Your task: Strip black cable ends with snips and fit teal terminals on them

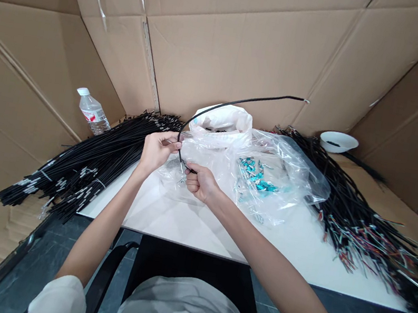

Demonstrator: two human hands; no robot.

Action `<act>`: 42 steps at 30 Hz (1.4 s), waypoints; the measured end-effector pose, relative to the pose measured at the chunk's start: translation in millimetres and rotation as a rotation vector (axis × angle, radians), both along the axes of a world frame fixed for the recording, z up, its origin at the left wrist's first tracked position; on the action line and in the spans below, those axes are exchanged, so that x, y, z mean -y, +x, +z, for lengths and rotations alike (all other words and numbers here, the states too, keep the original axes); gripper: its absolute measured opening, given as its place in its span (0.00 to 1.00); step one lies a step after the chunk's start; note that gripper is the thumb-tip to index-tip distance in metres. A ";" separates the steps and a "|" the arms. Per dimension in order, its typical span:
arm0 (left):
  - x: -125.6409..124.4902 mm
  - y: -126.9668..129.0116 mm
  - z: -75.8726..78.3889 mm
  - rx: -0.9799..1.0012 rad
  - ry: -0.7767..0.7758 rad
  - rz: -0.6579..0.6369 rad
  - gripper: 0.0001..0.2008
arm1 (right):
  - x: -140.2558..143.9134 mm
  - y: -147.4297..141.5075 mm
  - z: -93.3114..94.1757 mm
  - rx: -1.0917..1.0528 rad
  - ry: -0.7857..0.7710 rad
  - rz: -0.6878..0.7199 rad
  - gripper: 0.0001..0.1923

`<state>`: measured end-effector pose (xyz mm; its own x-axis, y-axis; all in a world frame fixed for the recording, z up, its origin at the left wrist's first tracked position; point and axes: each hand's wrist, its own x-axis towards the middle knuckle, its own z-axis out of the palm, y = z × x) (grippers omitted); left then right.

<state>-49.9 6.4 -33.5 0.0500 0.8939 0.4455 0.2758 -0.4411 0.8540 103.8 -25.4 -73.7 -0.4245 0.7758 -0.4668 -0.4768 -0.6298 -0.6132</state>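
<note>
Single head view, close above white table [189,228], facing forward-down.

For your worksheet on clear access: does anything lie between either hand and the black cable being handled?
Nothing visible does. The left hand and right hand both already grip the black cable, which arcs up free above the clear plastic bags. The cable bundles lie off to the sides on the white table.

Left hand [157,150], right hand [200,182] pinched shut, close together.
</note>
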 end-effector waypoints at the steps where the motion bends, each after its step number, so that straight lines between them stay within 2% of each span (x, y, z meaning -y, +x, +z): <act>1: -0.3 -0.1 -0.2 0.000 -0.002 -0.001 0.12 | 0.0 0.0 0.7 -0.003 0.001 0.001 0.19; 8: -4.1 -2.1 -1.6 0.008 0.008 0.037 0.13 | 0.7 -2.9 5.5 -0.026 0.007 -0.009 0.18; 15: -4.9 -5.4 -0.5 0.038 -0.016 0.016 0.15 | 4.5 -0.1 6.8 -0.048 0.014 -0.020 0.18; 25: -4.9 -5.0 0.7 0.008 0.034 0.032 0.12 | -1.8 -0.3 2.5 -0.061 0.002 -0.006 0.18; 34: -7.2 -6.4 -4.1 0.043 0.014 0.047 0.14 | 3.3 -0.2 5.5 -0.044 0.005 0.006 0.19; 42: -6.6 -4.4 -3.0 0.048 0.006 0.056 0.15 | -1.6 -6.6 4.1 -0.021 0.021 -0.045 0.19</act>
<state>-54.3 13.0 -36.6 -0.0212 0.8918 0.4519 0.2594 -0.4316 0.8640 97.3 -23.8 -69.6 -0.3983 0.8040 -0.4416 -0.5172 -0.5944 -0.6157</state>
